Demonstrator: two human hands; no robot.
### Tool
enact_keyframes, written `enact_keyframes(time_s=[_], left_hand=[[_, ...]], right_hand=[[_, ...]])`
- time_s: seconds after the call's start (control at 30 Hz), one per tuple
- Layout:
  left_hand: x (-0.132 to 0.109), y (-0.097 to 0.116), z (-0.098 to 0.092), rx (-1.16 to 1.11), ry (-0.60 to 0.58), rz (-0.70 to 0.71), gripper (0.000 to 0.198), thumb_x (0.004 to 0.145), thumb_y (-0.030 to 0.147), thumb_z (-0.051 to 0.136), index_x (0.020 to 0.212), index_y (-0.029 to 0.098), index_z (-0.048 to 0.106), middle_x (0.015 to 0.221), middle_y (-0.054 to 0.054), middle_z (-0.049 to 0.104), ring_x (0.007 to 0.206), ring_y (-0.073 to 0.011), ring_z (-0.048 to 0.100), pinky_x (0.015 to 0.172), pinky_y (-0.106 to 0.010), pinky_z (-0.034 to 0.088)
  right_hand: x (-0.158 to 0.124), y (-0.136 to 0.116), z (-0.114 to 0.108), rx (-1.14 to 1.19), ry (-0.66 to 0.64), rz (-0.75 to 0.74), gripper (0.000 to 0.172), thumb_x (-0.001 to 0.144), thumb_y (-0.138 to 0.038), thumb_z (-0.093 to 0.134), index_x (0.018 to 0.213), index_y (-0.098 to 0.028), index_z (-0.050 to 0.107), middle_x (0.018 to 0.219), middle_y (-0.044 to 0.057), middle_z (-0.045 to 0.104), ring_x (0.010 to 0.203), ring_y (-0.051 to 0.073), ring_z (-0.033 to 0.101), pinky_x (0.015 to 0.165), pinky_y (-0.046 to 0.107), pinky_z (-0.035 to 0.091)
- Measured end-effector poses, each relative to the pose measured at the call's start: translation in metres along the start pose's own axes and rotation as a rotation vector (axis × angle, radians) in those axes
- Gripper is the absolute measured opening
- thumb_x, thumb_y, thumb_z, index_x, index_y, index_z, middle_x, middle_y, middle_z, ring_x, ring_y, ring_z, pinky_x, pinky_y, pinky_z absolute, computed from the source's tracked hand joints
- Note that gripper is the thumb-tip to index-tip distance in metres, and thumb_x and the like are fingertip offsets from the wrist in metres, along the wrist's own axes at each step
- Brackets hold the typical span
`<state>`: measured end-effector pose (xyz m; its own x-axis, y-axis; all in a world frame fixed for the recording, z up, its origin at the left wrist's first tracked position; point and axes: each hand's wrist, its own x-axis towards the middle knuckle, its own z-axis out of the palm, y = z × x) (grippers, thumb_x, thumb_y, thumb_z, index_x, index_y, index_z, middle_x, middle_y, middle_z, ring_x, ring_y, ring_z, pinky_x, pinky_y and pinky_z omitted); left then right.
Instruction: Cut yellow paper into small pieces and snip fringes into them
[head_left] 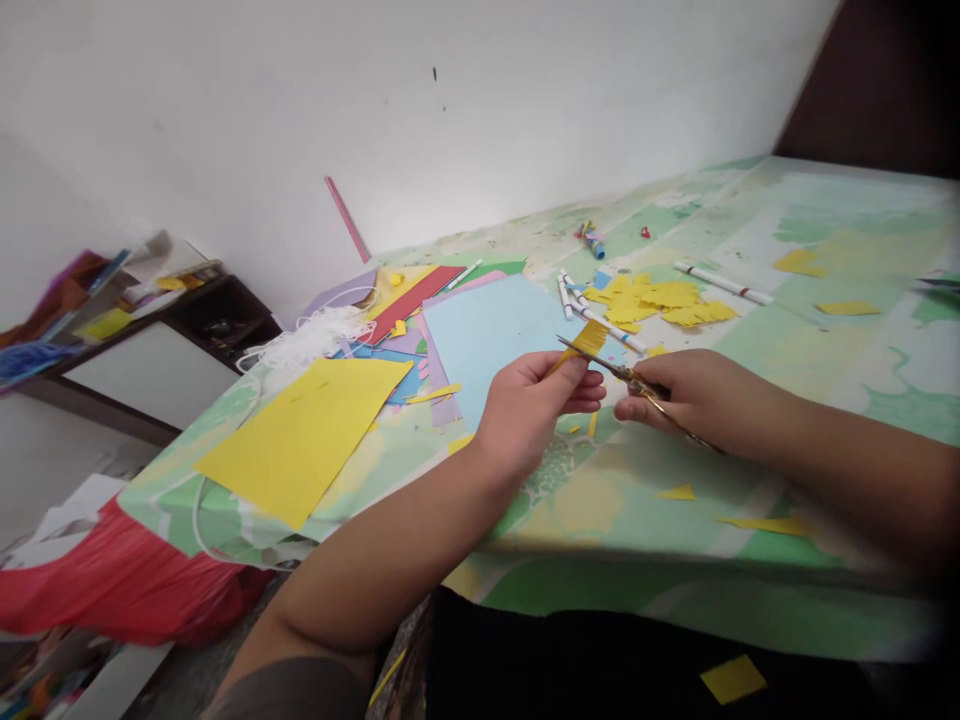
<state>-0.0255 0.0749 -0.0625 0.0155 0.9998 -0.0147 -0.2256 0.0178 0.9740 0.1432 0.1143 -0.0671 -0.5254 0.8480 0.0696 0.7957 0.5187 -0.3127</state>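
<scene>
My left hand [529, 405] pinches a small piece of yellow paper [589, 338] between thumb and fingers, over the front of the table. Gripped in my right hand [694, 395] is a pair of scissors [651, 393] with gold-coloured handles. Their blades point left and lie across the yellow piece; whether they cut into it I cannot tell. Beyond my hands lies a pile of yellow paper cut-outs [652, 300] with jagged edges. A larger yellow sheet [311, 435] rests to the left of my left hand, and a light blue sheet [484, 335] lies behind it.
Several white markers [724, 283] lie around the pile. White string [315, 335] is heaped at the left, near a red strip [416, 302]. Yellow scraps [772, 525] dot the patterned tablecloth [885, 390]. A red plastic bag [135, 575] and a low cabinet [161, 375] stand left of the table.
</scene>
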Motion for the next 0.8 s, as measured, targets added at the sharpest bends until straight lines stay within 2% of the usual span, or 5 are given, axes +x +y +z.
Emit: enact_keyframes(time_s=[0.23, 0.47, 0.8], left_hand=[[-0.0012, 0.0016, -0.0021, 0.045, -0.023, -0.014, 0.016, 0.07, 0.03, 0.063, 0.075, 0.015, 0.062, 0.07, -0.003, 0.065, 0.059, -0.0093, 0.06, 0.059, -0.023, 0.049], [-0.0014, 0.0021, -0.0016, 0.064, 0.017, 0.016, 0.02, 0.069, 0.034, 0.063, 0.071, 0.014, 0.061, 0.067, -0.002, 0.064, 0.058, -0.0095, 0.059, 0.062, -0.026, 0.049], [-0.0002, 0.0007, -0.0012, 0.045, 0.02, 0.026, 0.017, 0.069, 0.031, 0.061, 0.068, 0.015, 0.06, 0.061, 0.0, 0.061, 0.055, -0.0088, 0.058, 0.059, -0.025, 0.048]], right_hand=[[0.0, 0.0029, 0.0, 0.014, 0.016, 0.016, 0.047, 0.072, -0.064, 0.039, 0.054, -0.021, 0.037, 0.052, -0.001, 0.045, 0.051, 0.013, 0.039, 0.048, 0.025, 0.025], [-0.0007, 0.0033, -0.0005, 0.032, -0.024, -0.02, 0.041, 0.073, -0.06, 0.041, 0.064, -0.021, 0.046, 0.059, 0.0, 0.051, 0.056, 0.014, 0.044, 0.049, 0.025, 0.027], [-0.0003, 0.0038, 0.0007, 0.049, -0.048, -0.035, 0.042, 0.074, -0.061, 0.04, 0.07, -0.02, 0.05, 0.065, 0.002, 0.054, 0.06, 0.015, 0.047, 0.052, 0.026, 0.03]])
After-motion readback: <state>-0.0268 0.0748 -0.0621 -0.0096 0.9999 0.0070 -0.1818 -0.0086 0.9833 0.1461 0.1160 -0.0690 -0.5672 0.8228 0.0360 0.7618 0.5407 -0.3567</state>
